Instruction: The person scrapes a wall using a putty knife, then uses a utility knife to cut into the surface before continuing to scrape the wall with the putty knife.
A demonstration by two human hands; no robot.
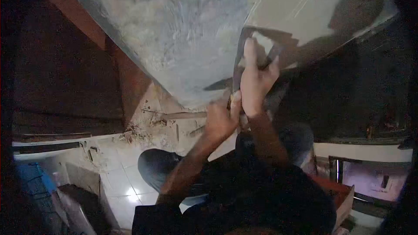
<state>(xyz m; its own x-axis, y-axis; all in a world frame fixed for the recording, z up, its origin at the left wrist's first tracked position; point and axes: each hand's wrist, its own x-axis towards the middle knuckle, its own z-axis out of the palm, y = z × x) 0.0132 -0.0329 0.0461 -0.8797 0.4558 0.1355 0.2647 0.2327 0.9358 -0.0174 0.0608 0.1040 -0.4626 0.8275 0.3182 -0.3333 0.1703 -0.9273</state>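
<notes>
Right hand (257, 80) clasping dark flat tool (237, 67), possibly a trowel, left hand (220, 122) gripping its lower end, grey plastered surface (174, 30) behind, rubble (139, 132), white tiled floor (126, 178) below.

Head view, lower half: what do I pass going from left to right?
Blue object → tiled floor → knee → left hand → right hand → brown box. The tool under the hands overlaps them, so it is left out.
</notes>
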